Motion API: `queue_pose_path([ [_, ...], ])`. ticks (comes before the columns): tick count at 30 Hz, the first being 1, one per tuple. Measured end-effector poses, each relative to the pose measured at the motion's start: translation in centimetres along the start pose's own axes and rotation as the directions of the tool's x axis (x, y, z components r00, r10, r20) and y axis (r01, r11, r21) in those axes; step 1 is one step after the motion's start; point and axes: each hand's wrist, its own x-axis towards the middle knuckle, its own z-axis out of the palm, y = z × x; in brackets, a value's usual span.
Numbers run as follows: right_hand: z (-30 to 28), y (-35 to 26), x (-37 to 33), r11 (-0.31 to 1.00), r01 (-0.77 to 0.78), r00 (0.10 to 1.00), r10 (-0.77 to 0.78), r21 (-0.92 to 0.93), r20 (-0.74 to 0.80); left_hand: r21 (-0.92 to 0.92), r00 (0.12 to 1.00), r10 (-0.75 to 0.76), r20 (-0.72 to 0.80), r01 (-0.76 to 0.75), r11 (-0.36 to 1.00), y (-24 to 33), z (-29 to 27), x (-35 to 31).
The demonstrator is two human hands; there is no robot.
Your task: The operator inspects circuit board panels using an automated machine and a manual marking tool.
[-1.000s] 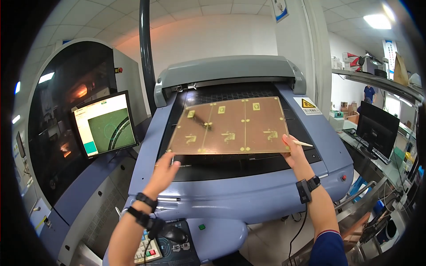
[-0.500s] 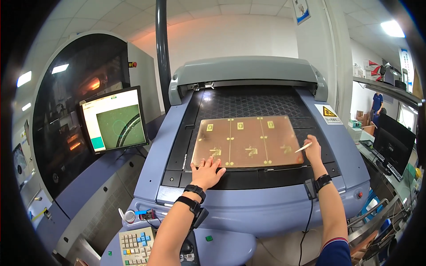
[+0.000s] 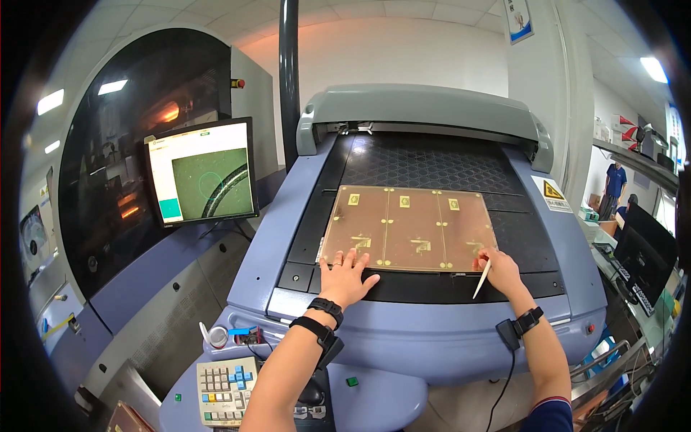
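A flat copper-coloured panel (image 3: pixel 414 219), marked with several pale gold patterns in three sections, lies on the black bed (image 3: pixel 432 162) of a large blue-grey machine. My left hand (image 3: pixel 347 281) rests at the panel's near left edge, its fingers spread and their tips on the surface. At the near right corner, my right hand (image 3: pixel 505 273) is closed around a slim white pen-like stick (image 3: pixel 481 281). One end of the stick points down toward me, past the panel's front edge. My right fingertips are at the panel's corner; whether they press on it I cannot tell.
A grey gantry cover (image 3: pixel 425 111) spans the machine's far end. A monitor (image 3: pixel 205 173) with a magnified green picture stands at the left. Below are a keypad (image 3: pixel 227 389) and a mouse (image 3: pixel 312 392). A cable (image 3: pixel 509 389) hangs from my right wrist band. People stand far right.
My right hand has come down to the panel's near right corner, and the stick has swung to point toward me. My left hand stays by the near left edge. The whole view has shifted slightly.
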Motion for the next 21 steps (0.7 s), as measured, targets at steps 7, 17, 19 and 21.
queue_pose_path([
  [7,0.0,-0.1,-0.4,0.999,0.009,0.999,-0.012,0.042,0.051,0.011,1.000,-0.027,-0.003,0.028,1.000,0.0,0.4,-0.7],
  [17,-0.2,-0.6,-0.8,0.998,-0.009,0.997,0.005,0.055,0.076,-0.065,0.999,-0.042,-0.009,0.041,0.997,0.8,0.2,-1.0],
  [19,0.3,-1.0,-0.8,1.000,-0.003,0.998,0.002,0.024,0.062,-0.049,0.999,-0.052,0.012,0.052,0.997,0.4,-0.1,-1.2],
  [21,0.5,-0.9,-1.0,0.999,0.003,0.999,-0.005,0.047,0.044,-0.038,0.999,-0.040,-0.023,0.039,0.999,0.3,0.0,-1.1],
])
